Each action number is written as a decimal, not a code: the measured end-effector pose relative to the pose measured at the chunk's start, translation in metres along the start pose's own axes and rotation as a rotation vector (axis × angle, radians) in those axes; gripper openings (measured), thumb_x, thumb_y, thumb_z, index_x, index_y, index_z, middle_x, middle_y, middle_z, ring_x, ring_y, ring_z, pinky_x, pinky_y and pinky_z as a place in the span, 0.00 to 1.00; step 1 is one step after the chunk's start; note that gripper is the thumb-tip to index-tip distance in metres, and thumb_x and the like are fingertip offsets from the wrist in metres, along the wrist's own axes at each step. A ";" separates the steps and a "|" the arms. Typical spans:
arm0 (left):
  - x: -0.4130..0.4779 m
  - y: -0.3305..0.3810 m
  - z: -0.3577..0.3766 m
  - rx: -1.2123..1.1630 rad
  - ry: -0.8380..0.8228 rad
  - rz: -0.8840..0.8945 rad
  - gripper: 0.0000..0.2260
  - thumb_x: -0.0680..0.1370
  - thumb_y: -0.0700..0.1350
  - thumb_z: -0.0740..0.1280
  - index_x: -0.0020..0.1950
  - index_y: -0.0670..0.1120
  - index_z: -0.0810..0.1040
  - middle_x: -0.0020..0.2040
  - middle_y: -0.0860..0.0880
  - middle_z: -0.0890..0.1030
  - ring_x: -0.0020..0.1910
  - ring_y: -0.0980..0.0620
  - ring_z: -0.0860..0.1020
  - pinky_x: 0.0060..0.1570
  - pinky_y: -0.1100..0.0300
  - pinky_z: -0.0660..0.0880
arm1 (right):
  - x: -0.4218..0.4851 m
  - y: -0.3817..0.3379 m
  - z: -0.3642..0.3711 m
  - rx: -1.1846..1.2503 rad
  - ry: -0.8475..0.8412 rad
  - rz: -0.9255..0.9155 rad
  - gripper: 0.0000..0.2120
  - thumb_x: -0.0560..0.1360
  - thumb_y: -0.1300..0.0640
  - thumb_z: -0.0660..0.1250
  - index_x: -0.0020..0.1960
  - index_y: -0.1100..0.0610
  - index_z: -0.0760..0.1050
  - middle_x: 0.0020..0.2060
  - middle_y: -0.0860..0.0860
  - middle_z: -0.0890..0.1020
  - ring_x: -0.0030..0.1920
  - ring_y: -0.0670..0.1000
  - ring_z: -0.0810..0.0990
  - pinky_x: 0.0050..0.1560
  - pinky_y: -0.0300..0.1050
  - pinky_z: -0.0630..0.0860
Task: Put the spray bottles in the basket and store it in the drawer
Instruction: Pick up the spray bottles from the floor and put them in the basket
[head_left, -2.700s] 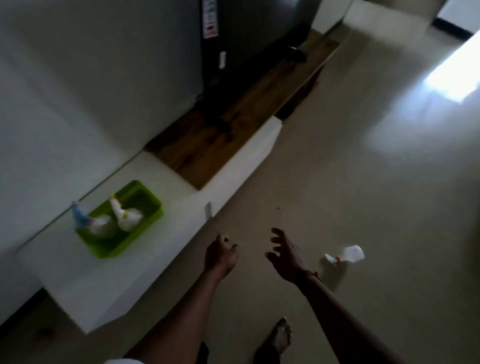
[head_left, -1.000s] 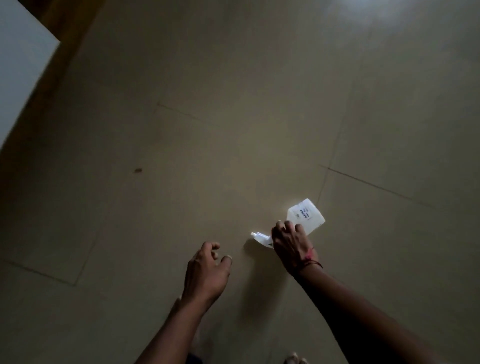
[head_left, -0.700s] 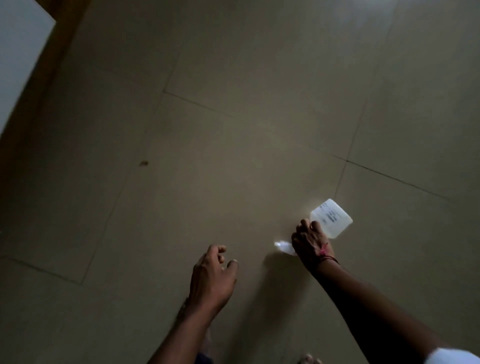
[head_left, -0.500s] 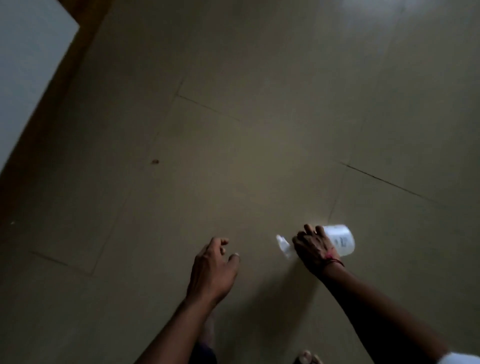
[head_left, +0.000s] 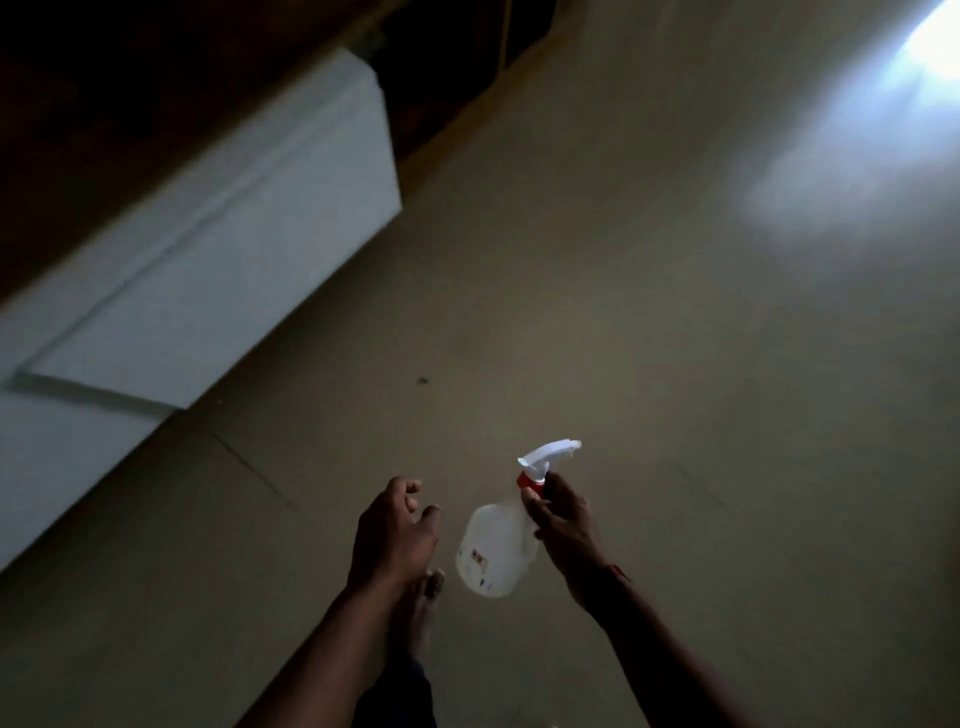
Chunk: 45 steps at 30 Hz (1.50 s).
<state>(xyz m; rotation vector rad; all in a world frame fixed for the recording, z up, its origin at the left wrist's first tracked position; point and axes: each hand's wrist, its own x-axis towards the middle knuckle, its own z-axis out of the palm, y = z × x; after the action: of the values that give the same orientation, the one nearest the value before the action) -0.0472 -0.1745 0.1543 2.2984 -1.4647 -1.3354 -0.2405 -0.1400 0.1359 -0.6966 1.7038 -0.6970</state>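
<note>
My right hand (head_left: 563, 525) grips a clear spray bottle (head_left: 496, 545) by its neck, just under the red collar and white trigger head. The bottle hangs above the floor, body down and to the left, nozzle pointing right. My left hand (head_left: 396, 530) is beside it on the left, fingers loosely curled, holding nothing. A white drawer front (head_left: 228, 260) of the low cabinet fills the left side, its top out of sight. The green basket and the other bottles are not in view.
Tan tiled floor (head_left: 623, 312) spreads ahead and to the right, with a bright patch of light at the top right. A dark wooden shelf (head_left: 156, 78) runs above the white cabinet. My bare foot (head_left: 423, 613) shows below my left hand.
My right hand has lifted the spray bottle off the floor and holds it upright by the neck. The view has swung up and left, so the white cabinet fills the left side.
</note>
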 end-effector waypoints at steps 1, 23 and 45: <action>-0.010 0.001 -0.024 -0.031 0.030 -0.015 0.16 0.74 0.48 0.68 0.61 0.47 0.75 0.56 0.46 0.80 0.54 0.47 0.78 0.49 0.59 0.70 | -0.011 -0.027 0.010 0.013 -0.029 -0.020 0.10 0.78 0.57 0.64 0.54 0.44 0.78 0.46 0.45 0.84 0.41 0.39 0.80 0.34 0.30 0.74; -0.124 -0.072 -0.519 -0.461 0.612 -0.190 0.18 0.74 0.50 0.68 0.62 0.47 0.74 0.55 0.47 0.81 0.52 0.49 0.78 0.47 0.60 0.72 | -0.203 -0.419 0.358 -0.020 -0.492 -0.293 0.07 0.75 0.55 0.69 0.51 0.46 0.76 0.53 0.46 0.81 0.58 0.52 0.79 0.53 0.55 0.81; -0.023 -0.212 -0.656 -0.523 0.662 -0.511 0.17 0.75 0.48 0.69 0.62 0.44 0.76 0.59 0.42 0.81 0.58 0.42 0.79 0.51 0.60 0.70 | -0.112 -0.473 0.656 -0.323 -0.597 -0.299 0.17 0.72 0.62 0.72 0.60 0.56 0.78 0.56 0.53 0.83 0.56 0.51 0.81 0.60 0.56 0.79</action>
<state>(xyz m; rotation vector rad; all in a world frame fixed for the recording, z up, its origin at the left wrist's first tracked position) 0.5641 -0.2694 0.4601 2.4392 -0.2995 -0.7522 0.4677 -0.4288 0.4213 -1.2645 1.1734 -0.3562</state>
